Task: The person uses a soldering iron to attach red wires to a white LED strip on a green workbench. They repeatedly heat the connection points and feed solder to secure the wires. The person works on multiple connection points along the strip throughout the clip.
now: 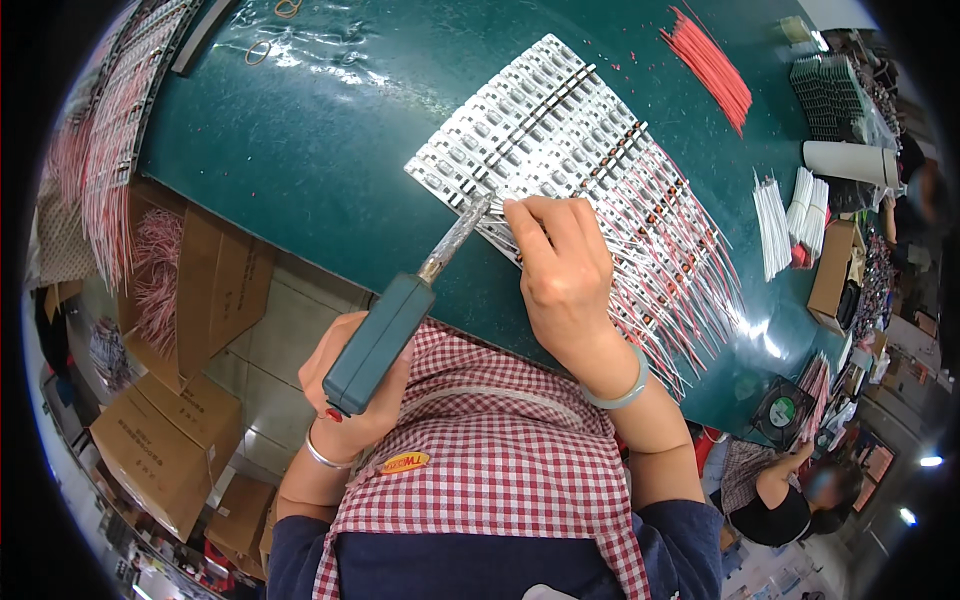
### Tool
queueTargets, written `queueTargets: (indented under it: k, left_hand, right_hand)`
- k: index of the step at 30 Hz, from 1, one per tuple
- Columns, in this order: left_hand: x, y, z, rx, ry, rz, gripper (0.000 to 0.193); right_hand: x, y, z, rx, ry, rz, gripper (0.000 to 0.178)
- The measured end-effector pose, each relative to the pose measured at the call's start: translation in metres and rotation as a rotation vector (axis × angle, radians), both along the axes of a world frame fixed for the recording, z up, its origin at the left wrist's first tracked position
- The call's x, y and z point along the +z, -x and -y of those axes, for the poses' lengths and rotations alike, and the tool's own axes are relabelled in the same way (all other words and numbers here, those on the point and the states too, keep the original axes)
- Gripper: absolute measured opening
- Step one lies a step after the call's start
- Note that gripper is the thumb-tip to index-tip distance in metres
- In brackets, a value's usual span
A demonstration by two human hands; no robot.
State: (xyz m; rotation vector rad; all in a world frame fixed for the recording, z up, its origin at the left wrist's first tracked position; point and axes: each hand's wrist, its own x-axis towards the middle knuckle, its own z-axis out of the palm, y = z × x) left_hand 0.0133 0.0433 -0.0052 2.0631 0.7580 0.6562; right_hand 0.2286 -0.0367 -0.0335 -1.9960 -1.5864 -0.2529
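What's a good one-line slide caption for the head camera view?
Left hand gripping a green soldering gun, right hand over a white circuit panel trailing red and white wires.

left hand partly hidden, metal bar cropped

My widest way through is over the green tabletop at upper left. A narrower lane runs between the board panel and the red wires at upper right. The soldering iron bars the panel's lower-left edge; loose leads crowd right of centre.
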Motion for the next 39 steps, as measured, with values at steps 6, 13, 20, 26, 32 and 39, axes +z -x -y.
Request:
queueTargets:
  k: [6,13,20,26,32,39]
  left_hand:
    - [-0.001,0.000,-0.001,0.006,-0.034,0.003,0.018]
    - [-0.005,0.015,0.008,0.084,0.154,-0.030,0.019]
    - [-0.007,0.015,0.005,0.054,0.151,-0.011,0.023]
    - [-0.009,0.008,0.005,0.072,0.168,-0.010,0.022]
    - [-0.005,0.000,0.000,0.021,0.087,-0.007,0.021]
    - [-0.001,-0.012,-0.003,0.007,0.020,-0.025,0.019]
  right_hand:
    - [0.001,0.000,-0.001,0.002,0.009,0.004,0.033]
    - [0.003,0.000,-0.001,0.000,0.015,0.007,0.032]
    - [0.011,-0.001,0.000,-0.001,0.001,-0.034,0.034]
    - [0.006,-0.010,-0.001,-0.007,0.002,-0.017,0.036]
    - [0.006,-0.010,-0.002,-0.008,0.023,-0.012,0.035]
    - [0.005,-0.010,-0.004,-0.007,0.026,-0.009,0.033]
